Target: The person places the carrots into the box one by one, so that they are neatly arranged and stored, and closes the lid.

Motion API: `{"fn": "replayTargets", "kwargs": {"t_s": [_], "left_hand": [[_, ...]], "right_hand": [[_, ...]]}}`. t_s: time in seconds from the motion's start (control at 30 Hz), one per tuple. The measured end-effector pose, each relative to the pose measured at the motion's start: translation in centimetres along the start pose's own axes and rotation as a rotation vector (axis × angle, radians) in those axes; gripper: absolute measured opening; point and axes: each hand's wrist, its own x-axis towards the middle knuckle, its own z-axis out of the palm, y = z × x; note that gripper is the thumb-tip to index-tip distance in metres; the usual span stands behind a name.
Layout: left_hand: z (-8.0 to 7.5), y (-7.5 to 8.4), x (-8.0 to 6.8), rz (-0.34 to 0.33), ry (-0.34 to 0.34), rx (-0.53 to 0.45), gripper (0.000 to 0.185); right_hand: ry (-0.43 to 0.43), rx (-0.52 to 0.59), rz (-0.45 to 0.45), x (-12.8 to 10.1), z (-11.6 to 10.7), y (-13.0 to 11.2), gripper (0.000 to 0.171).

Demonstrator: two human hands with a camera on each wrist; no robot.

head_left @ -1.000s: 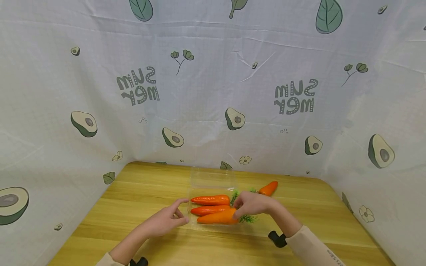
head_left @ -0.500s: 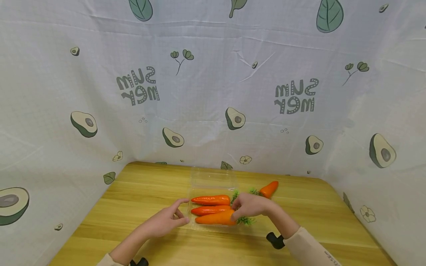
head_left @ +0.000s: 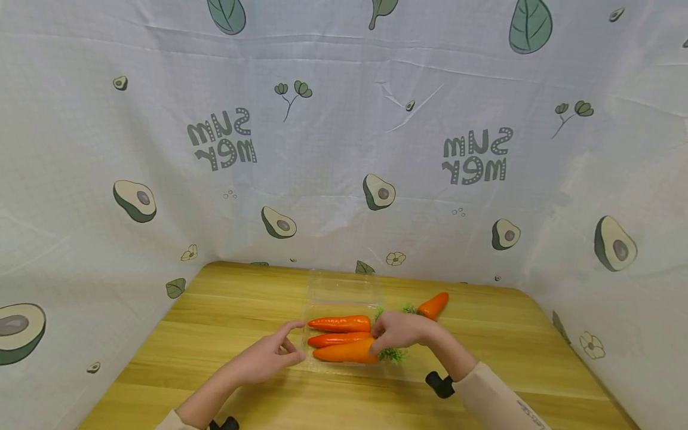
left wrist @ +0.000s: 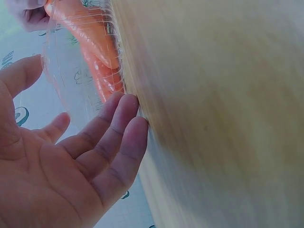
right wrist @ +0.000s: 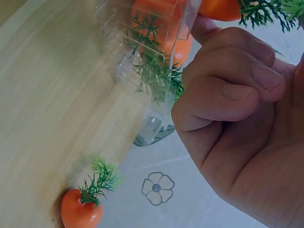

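Note:
A clear plastic box (head_left: 341, 365) with its lid (head_left: 344, 288) folded back lies on the table. Two orange-red carrots, the rear one (head_left: 340, 323) and the middle one (head_left: 335, 340), lie in it side by side, tips to the left. My right hand (head_left: 403, 329) pinches a lighter orange carrot (head_left: 344, 351) by its thick end, over the box's front part. That carrot's leafy top (right wrist: 270, 12) sticks out at the thumb side. My left hand (head_left: 269, 357) stays at the box's left end, fingers (left wrist: 126, 111) slightly bent and fingertips right at the box wall.
Behind my right hand, another carrot (head_left: 433, 305) with a green top (right wrist: 99, 180) lies on the wooden table (head_left: 258, 286). A white curtain (head_left: 322, 149) printed with avocados and leaves hangs around the table's back and sides.
My right hand has shifted slightly left with the front carrot, whose tip and leaves moved left too. My left hand and the box have stayed in place.

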Motion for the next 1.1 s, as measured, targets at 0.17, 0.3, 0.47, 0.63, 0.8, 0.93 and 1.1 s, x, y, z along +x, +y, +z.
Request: {"fn": "replayTargets", "kwargs": {"t_s": [0.17,0.3,0.47,0.63,0.8,0.93,1.1], "left_hand": [[0.02,-0.02,0.04,-0.001,0.002,0.002,0.070],[0.06,0.02,0.08,-0.001,0.003,0.004,0.070],[0.06,0.00,0.07,-0.004,0.006,0.005,0.069],[0.07,-0.11,-0.04,-0.003,0.009,-0.002,0.070],[0.11,-0.10,-0.10,-0.004,0.010,-0.006,0.070],[0.09,-0.09,-0.10,0.000,0.009,-0.007,0.069],[0.05,-0.24,-0.01,0.002,0.004,0.001,0.069]], "right_hand": [[0.018,-0.043,0.017,0.12,0.14,-0.12,0.041],[0.018,-0.057,0.017,0.01,0.29,-0.34,0.036],[0.015,-0.054,0.016,-0.06,0.36,-0.46,0.037],[0.021,-0.053,0.014,0.01,0.54,-0.13,0.042],[0.026,-0.069,0.011,-0.07,0.48,-0.07,0.034],[0.041,-0.083,0.029,-0.19,0.39,-0.19,0.027],[0.049,-0.113,0.031,-0.42,0.26,-0.23,0.023]]}}
